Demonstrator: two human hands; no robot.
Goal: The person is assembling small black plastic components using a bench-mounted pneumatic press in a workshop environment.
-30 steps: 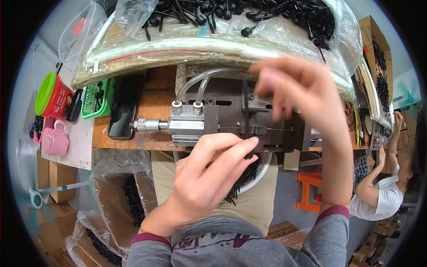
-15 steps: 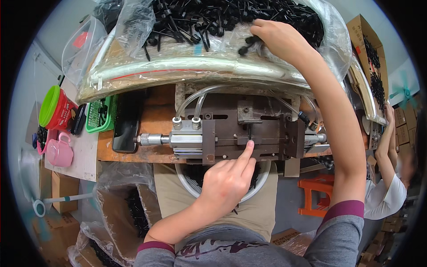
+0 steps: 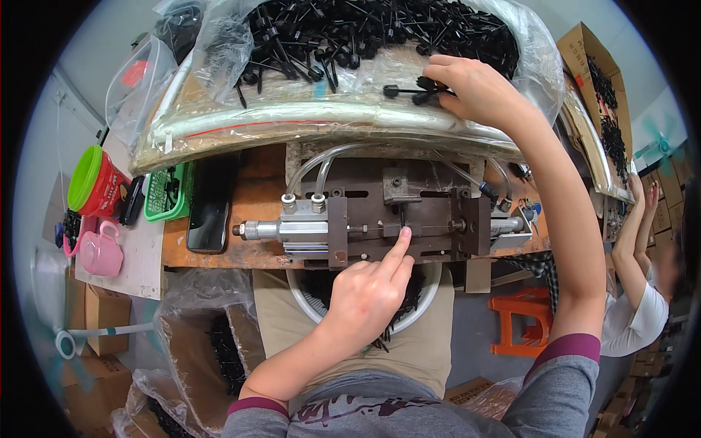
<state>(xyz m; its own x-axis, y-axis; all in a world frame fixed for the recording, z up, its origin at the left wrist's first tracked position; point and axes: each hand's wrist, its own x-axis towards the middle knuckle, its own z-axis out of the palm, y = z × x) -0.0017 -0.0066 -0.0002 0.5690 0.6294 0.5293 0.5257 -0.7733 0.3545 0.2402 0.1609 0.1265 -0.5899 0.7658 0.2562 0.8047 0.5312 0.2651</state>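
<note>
My left hand (image 3: 369,292) reaches over the metal clamping fixture (image 3: 431,197) with its index finger stretched out and the other fingers curled. That fingertip rests on a small black part (image 3: 402,217) in the middle of the fixture. Slim pins (image 3: 362,229) point toward the part from both sides. Above the near side of the heap, my right hand (image 3: 475,91) is closed around a few black plastic pieces with rod-like stems and knobbed heads (image 3: 420,93). Its fingers partly hide them. The heap of similar black pieces (image 3: 380,29) lies on a plastic-covered tray (image 3: 307,120).
Air cylinders (image 3: 303,232) with clear hoses flank the fixture. A phone (image 3: 209,219), green basket (image 3: 155,193), pink cup (image 3: 101,252) and red tub (image 3: 98,186) stand left. A white-rimmed basket (image 3: 423,310) of black pieces is below. Another person's arms (image 3: 634,241) work at right.
My right hand has drawn back from the heap toward me, bringing several black pieces along. The fixture's side pins now stick out farther inward. My left fingertip stays on the part.
</note>
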